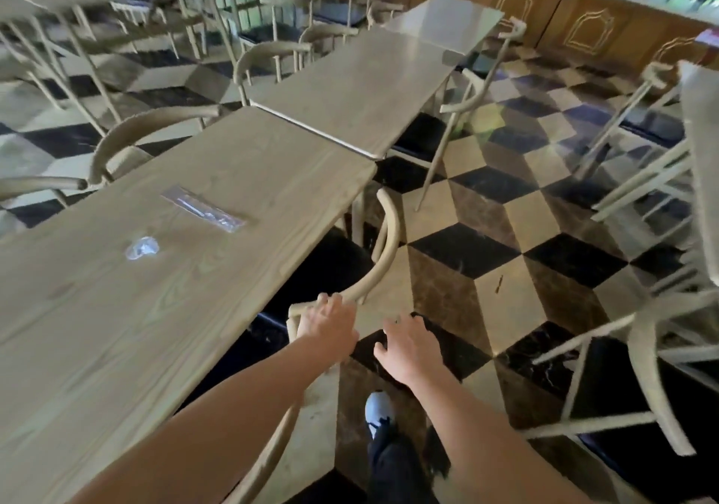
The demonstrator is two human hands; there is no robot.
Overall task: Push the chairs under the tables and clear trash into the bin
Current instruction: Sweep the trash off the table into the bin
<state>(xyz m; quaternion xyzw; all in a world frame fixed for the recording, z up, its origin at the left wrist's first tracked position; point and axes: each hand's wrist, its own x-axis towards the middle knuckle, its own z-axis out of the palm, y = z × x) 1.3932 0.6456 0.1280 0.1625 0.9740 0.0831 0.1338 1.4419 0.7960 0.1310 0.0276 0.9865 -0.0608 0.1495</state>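
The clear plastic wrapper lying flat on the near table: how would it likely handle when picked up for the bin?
The clear plastic wrapper looks like thin film, so probably light and floppy. It lies flat on the table, so pinching an edge may be fiddly. A faint shape shows inside; it may not be empty.

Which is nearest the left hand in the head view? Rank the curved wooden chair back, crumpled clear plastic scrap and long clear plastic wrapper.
1. Curved wooden chair back: under the left hand.
2. Crumpled clear plastic scrap: on the table, leftward.
3. Long clear plastic wrapper: on the table, just beyond the scrap.
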